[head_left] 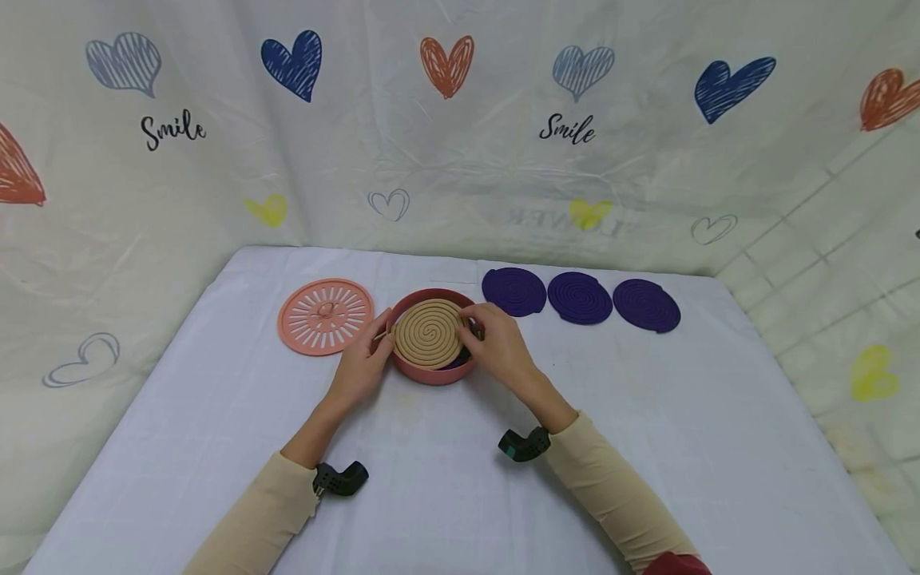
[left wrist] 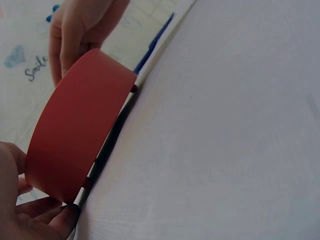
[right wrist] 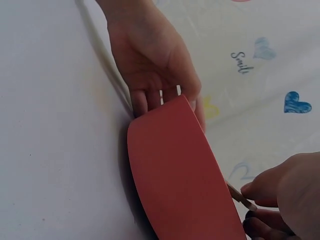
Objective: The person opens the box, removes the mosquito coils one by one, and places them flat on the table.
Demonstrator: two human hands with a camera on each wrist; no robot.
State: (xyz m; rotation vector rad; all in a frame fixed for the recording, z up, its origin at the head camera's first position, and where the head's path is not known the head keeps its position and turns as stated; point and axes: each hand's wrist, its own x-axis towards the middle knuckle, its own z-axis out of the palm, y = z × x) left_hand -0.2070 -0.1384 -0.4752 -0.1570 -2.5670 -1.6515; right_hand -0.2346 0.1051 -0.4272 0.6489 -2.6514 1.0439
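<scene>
A tan spiral mosquito coil lies tilted over the mouth of a round pinkish-red holder. My right hand pinches the coil's right edge between thumb and fingers; in the right wrist view that thin coil edge juts out past the holder's rim. At the opposite side my left hand grips the holder's wall, its fingers low against the side in the left wrist view. Under the tan coil a bit of dark purple shows inside the holder; the rest of the interior is hidden.
A pink slotted round lid with a small ring handle lies left of the holder. Three purple mosquito coils, among them the middle one, form a row at the back right. The white-covered table meets a printed curtain behind.
</scene>
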